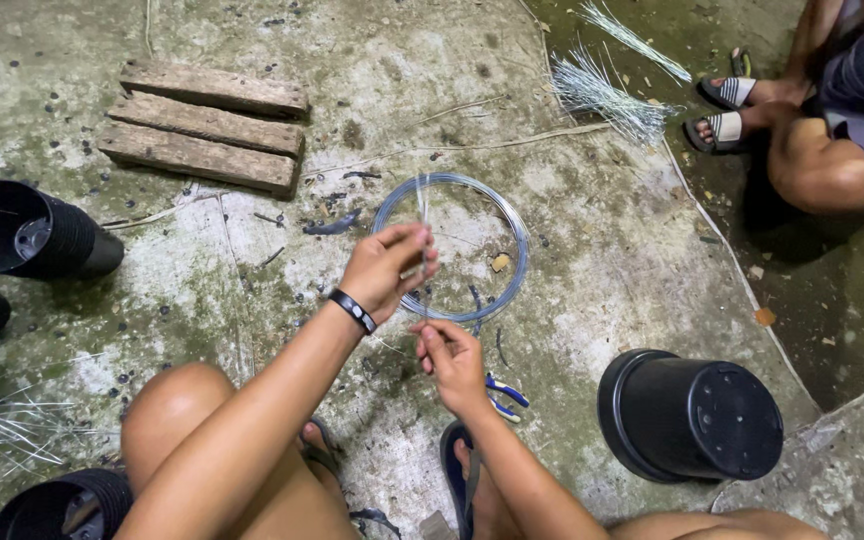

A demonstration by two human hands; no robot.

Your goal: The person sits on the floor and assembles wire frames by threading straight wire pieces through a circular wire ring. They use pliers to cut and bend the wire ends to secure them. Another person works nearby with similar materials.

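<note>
Between both hands [422, 310] runs wire [423, 225], above the coil [512, 235].

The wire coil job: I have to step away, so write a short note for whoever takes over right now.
Left hand: raised over the wire coil, fingers pinched on a thin wire strand that runs up from it.
Right hand: lower, pinching the same strand's near end, I think; the wire there is too thin to see.
Things: coil flat on the concrete floor; blue-handled pliers lying beside the right hand; black plastic pots on their sides around.
Done: a bundle of cut wire pieces lies beyond the coil, near another person's feet.
Left: the held strand is not yet cut; the pliers are untouched.
</note>
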